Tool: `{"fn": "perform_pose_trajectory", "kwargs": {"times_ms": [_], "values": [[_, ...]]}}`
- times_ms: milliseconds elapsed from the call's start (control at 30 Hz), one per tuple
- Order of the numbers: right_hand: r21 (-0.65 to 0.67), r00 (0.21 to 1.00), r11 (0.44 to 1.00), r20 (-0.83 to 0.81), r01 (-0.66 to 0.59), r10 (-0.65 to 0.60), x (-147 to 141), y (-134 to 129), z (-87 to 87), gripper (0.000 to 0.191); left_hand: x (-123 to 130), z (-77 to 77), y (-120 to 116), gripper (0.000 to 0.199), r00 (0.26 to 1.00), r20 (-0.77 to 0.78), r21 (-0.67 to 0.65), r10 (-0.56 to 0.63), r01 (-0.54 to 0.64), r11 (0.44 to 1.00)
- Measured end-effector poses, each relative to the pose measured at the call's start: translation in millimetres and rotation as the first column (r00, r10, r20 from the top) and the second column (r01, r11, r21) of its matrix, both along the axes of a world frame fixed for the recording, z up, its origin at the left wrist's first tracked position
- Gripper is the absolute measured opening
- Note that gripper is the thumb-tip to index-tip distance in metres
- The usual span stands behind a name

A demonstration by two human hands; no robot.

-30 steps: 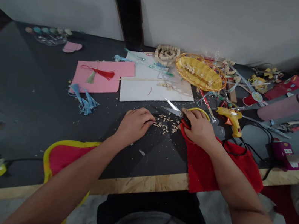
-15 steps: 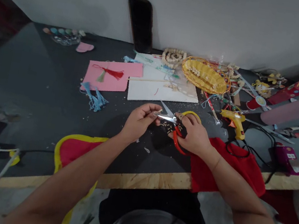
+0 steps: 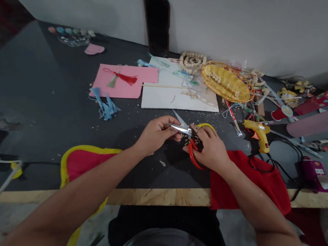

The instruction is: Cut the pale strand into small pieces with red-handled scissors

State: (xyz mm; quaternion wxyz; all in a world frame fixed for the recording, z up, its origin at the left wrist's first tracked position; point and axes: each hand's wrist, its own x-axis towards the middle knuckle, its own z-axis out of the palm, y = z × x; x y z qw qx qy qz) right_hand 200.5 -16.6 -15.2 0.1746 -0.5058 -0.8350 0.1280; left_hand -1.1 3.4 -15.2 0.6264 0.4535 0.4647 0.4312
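Observation:
My right hand (image 3: 210, 145) grips a pair of scissors (image 3: 192, 145) with one yellow and one red handle loop. Their blades point left and stand apart. The fingers of my left hand (image 3: 160, 133) are pinched together at the blades; whatever they hold is too small and hidden to make out. Small pale bits (image 3: 195, 139) lie on the dark table under the scissors. Beyond my hands is a white board (image 3: 158, 99) with a thin stick across it. To its left, a blue tassel (image 3: 105, 107) lies beside a pink sheet (image 3: 119, 90) bearing a red tassel (image 3: 125, 78).
A yellow wicker basket (image 3: 227, 83) holds a few pale pieces. On the right are a yellow glue gun (image 3: 258, 132), a pink bottle (image 3: 324, 122) and a red cloth (image 3: 248, 183). A phone (image 3: 157, 25) leans on the wall. A yellow-edged red cloth (image 3: 86, 162) is under my left forearm.
My left hand has shifted slightly right, closer to the scissors' pivot. The pale tip that showed at its fingers is now hidden. My right hand keeps its hold on the scissors.

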Motion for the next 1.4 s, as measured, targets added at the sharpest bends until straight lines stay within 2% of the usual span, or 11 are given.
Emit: {"fn": "perform_pose_trajectory", "kwargs": {"times_ms": [367,500,867,1000,1233,1400], "values": [[0.014,0.999,0.999,0.005,-0.041,0.041,-0.5,-1.8,1.3,0.062,-1.4,-1.8,-2.6,0.026,1.0,-0.011,-0.013,0.002,-0.002,1.0],[0.03,0.998,0.998,-0.026,-0.052,0.052,0.4,-3.1,0.1,0.061,-2.4,1.2,-4.0,0.029,0.998,-0.057,0.056,-0.016,0.019,0.998],[0.02,0.997,0.998,0.044,-0.057,0.056,-3.3,-7.3,7.6,0.064,-6.4,0.0,-7.2,0.009,0.982,-0.182,0.156,-0.043,0.072,0.985],[0.017,0.996,0.997,0.028,-0.082,0.081,-2.2,-8.4,5.9,0.063,-6.5,2.1,-8.5,0.007,0.979,-0.195,0.152,-0.055,0.086,0.985],[0.027,0.994,0.994,0.039,-0.106,0.105,-0.5,-11.9,5.2,0.06,-6.9,4.9,-10.8,0.015,0.976,-0.204,0.125,-0.078,0.104,0.987],[0.024,0.995,0.996,0.048,-0.091,0.089,-1.2,-10.8,7.7,0.061,-8.7,7.6,-9.6,0.008,0.974,-0.214,0.111,-0.076,0.101,0.989]]}}
